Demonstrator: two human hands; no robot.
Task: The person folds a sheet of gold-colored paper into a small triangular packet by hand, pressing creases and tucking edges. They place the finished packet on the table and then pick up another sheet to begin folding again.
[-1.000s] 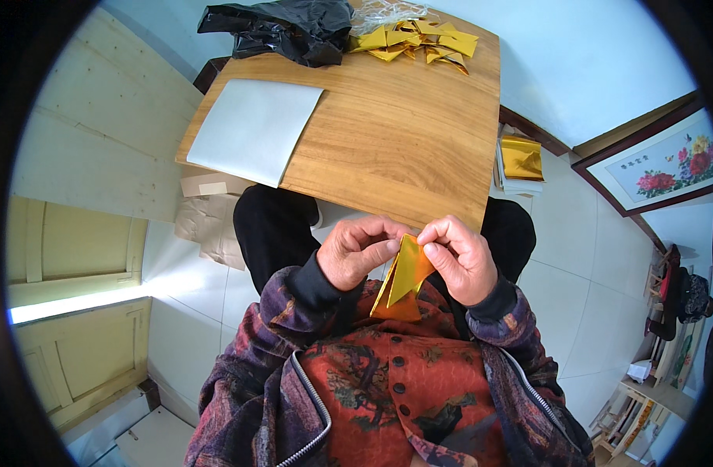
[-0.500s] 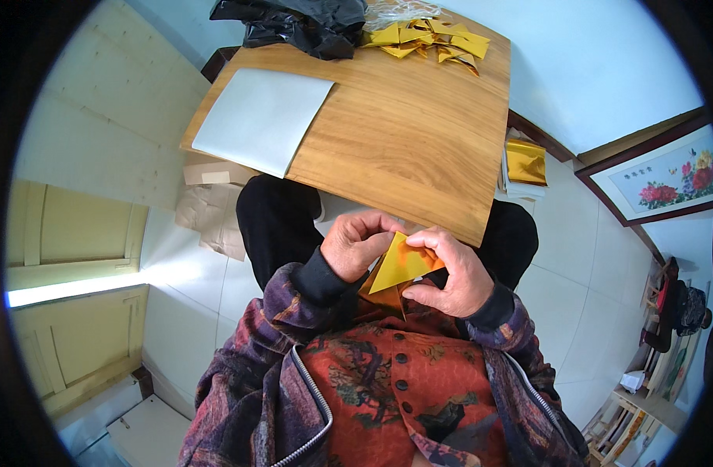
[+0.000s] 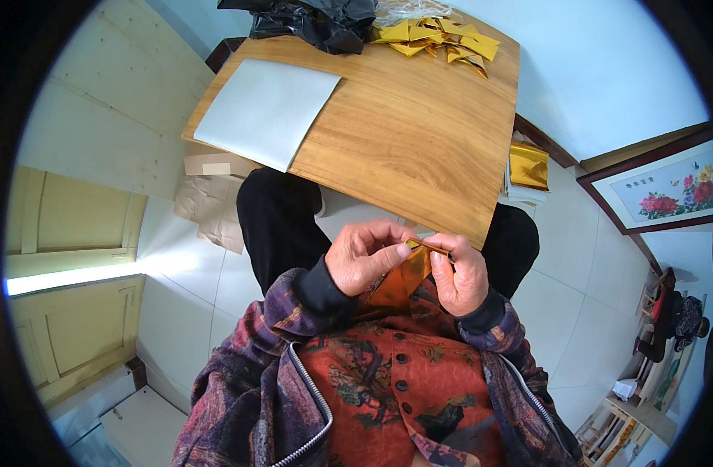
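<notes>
A sheet of shiny gold foil paper point(image 3: 403, 279) is held between my two hands, above my lap and just off the table's near edge. My left hand point(image 3: 366, 258) pinches its upper left corner between thumb and fingers. On the other side my right hand point(image 3: 459, 274) grips the paper's upper edge, which is turned over into a narrow, dark-looking fold. The rest of the sheet hangs down toward my red patterned top. My fingers hide part of the fold.
On the wooden table point(image 3: 403, 124) lie a pale grey sheet point(image 3: 267, 113), a black plastic bag point(image 3: 314, 25) and a pile of folded gold paper pieces point(image 3: 438, 39). A stack of gold paper point(image 3: 528, 166) stands beside the table at right. Brown cardboard point(image 3: 208, 206) lies at lower left.
The paper's broad yellow face was turned up before; now its top edge is folded over and the sheet hangs down. My right hand has turned, its fingers closing along the edge.
</notes>
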